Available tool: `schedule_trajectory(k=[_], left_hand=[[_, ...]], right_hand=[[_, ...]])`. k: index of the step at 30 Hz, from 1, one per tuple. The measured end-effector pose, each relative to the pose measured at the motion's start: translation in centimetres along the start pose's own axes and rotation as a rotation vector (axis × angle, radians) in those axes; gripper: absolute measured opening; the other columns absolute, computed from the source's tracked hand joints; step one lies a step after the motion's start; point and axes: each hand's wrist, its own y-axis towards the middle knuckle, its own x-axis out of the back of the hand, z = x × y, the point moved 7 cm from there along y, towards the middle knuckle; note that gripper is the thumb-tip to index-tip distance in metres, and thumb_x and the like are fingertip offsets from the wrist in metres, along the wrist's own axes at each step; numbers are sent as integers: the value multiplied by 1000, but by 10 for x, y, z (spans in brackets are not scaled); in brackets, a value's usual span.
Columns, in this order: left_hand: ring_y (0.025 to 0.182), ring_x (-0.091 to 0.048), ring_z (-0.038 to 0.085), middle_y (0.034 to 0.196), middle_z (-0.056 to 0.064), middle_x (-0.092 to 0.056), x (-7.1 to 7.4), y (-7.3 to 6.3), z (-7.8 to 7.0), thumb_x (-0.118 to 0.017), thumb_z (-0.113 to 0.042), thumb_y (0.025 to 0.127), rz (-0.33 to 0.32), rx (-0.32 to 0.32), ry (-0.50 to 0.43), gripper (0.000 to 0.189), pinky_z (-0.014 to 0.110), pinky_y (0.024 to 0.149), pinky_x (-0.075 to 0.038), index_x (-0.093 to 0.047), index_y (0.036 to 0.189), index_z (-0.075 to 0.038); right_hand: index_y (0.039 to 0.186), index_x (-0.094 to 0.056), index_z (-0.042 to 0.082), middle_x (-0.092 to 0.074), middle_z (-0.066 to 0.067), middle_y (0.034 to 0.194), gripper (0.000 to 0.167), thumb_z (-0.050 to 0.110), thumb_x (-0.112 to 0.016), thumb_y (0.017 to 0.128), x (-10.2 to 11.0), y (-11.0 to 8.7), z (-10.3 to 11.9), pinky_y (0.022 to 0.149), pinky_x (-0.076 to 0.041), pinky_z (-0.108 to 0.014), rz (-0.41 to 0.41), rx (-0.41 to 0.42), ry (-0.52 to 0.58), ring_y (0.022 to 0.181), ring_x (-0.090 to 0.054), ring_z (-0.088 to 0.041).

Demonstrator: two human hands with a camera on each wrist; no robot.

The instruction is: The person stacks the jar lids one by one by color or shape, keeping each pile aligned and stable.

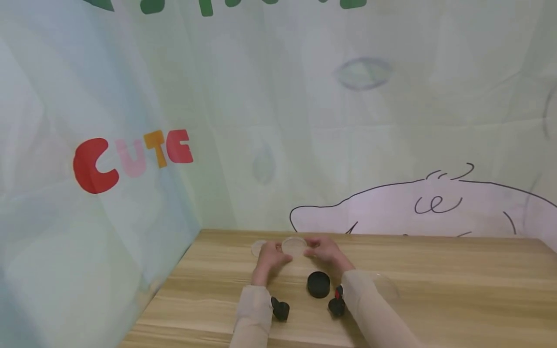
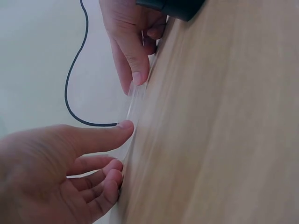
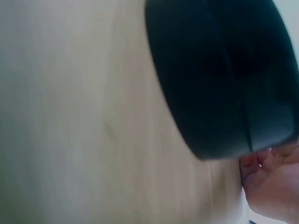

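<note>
Near the back of the table both hands hold a clear round shallow dish, one at each side. My left hand has its thumb on the near rim, and in the left wrist view its other fingers curl by the far side. From the right, my right hand pinches the opposite edge between thumb and fingers. A second clear disc lies just left of the left hand. Closer in, between the forearms, a black round container stands on the wood; it looms large in the right wrist view.
Another clear round piece lies beside the right sleeve, partly hidden by it. Black wrist cameras sit on the inner side of both forearms. A printed cloth wall rises directly behind the wooden table and along its left side.
</note>
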Motion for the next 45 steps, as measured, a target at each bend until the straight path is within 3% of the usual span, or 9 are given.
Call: schedule_trajectory(k=[4, 9, 15, 19, 27, 35, 39, 42, 45], left_hand=[[70, -47, 15, 73, 2, -51, -1, 0, 0, -77, -4, 71, 4, -24, -15, 33, 23, 62, -37, -66, 99, 10], [68, -44, 13, 72, -1, -48, -1, -1, 1, -77, -2, 72, 11, -36, -46, 31, 22, 61, -35, -65, 98, 9], [75, -54, 14, 81, 8, -60, -2, 1, -1, -76, -6, 75, 18, -59, -110, 37, 23, 67, -44, -65, 106, 11], [86, -63, 21, 101, 19, -68, -5, 3, -9, -77, -14, 79, 10, -87, -158, 47, 28, 74, -51, -63, 116, 10], [105, -66, 31, 123, 21, -63, -7, -6, -54, -76, -16, 83, 71, -210, -372, 49, 36, 83, -56, -60, 124, 4], [103, -67, 27, 122, 21, -61, -23, -28, -109, -77, -14, 83, 159, -318, -486, 45, 35, 84, -57, -59, 123, -2], [99, -67, 23, 122, 19, -64, -42, -41, -126, -77, -11, 83, 221, -331, -522, 44, 34, 83, -58, -59, 122, -3], [97, -67, 22, 119, 22, -65, -58, -50, -135, -77, -7, 82, 254, -347, -533, 44, 30, 81, -57, -58, 120, 0], [95, -67, 19, 118, 20, -65, -73, -58, -141, -77, -6, 81, 285, -360, -516, 44, 26, 80, -56, -57, 119, 0]], right_hand=[[123, -66, 1, -69, -20, 116, 43, 10, -76, 82, 0, 0, -3, 100, -45, -48, -51, -10, -14, 112, -62, -34], [122, -66, 2, -69, -19, 116, 43, 11, -77, 81, 0, -1, -6, 97, -47, -45, -55, -28, 9, 110, -63, -33], [130, -60, 1, -64, -19, 124, 46, 16, -72, 87, 7, -3, -8, 81, -48, -31, 10, -83, 148, 102, -60, -22], [132, -56, -4, -61, -23, 130, 46, 14, -67, 91, 21, -9, -5, 80, -49, -29, 25, -67, 218, 101, -60, -22], [133, -55, -2, -57, -22, 135, 49, 19, -68, 91, 70, -42, 11, 99, -49, -45, -102, -38, 267, 120, -60, -34], [137, -50, 2, -54, -20, 139, 51, 25, -65, 94, 120, -87, 15, 102, -48, -41, -153, 11, 292, 116, -59, -16], [138, -47, 3, -52, -22, 140, 52, 26, -63, 95, 138, -111, 6, 102, -48, -46, -133, 28, 276, 116, -59, -8], [142, -43, 4, -50, -23, 142, 55, 25, -62, 95, 150, -127, -4, 97, -50, -40, -109, 59, 225, 110, -57, 4], [147, -38, 6, -53, -14, 139, 61, 22, -63, 94, 159, -141, -13, 89, -50, -29, -87, 81, 162, 105, -53, 11]])
